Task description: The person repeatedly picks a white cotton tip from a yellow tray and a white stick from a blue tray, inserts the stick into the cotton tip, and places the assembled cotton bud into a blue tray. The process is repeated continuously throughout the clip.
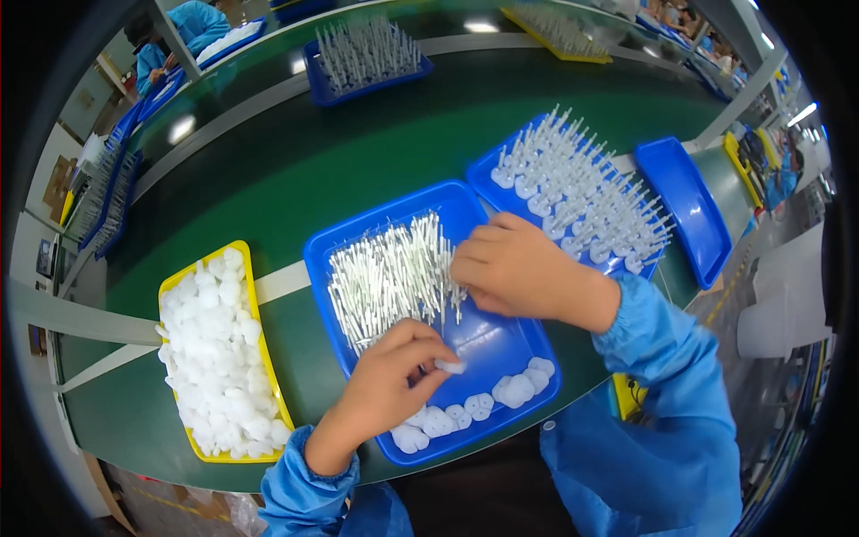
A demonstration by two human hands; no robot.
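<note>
My left hand (392,383) pinches a small white round piece (450,367) between thumb and fingertips, above the front half of a blue tray (535,333). In that tray lies a dense bundle of thin white sticks (385,277). My right hand (517,270) is closed, its curled fingers at the right edge of the bundle; what they grip, if anything, is hidden. Along the tray's near side, a row of white round pieces (480,406) lies loose, some overlapping.
Left stands a yellow tray (268,376) heaped with white round pieces (215,358). At back right, a blue tray (484,174) holds upright sticks on round bases (582,197), beside another blue tray (684,210). Farther back is a tray of upright sticks (369,55). Another person (192,31) works at far left.
</note>
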